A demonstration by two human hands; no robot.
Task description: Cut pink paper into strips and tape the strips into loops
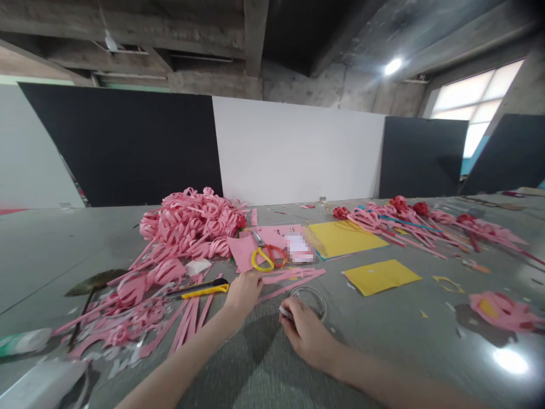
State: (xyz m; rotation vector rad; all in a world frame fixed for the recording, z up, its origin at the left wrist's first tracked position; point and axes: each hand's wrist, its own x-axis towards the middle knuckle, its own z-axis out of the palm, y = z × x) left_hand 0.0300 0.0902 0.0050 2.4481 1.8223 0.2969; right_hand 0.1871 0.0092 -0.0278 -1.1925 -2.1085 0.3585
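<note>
My left hand (246, 292) is over the grey table, just in front of the yellow and red scissors (263, 259), beside some pink paper strips (293, 275). Its fingers point away and curl down; whatever they may touch is hidden. My right hand (305, 329) is closed, with fingers curled round a small whitish piece (285, 311) that I cannot identify. Behind its knuckles a ring of pale coiled wire (324, 304) lies on the table. A yellow-handled cutter knife (206, 289) rests to the left of my left hand.
Heaped pink paper loops (193, 221) fill the back left. Yellow sheets (381, 276) lie right of centre, with pink paper flowers (504, 311) farther right. A white box (42, 386) and a tube (25, 342) sit at the near left. Upright panels (298, 150) stand behind.
</note>
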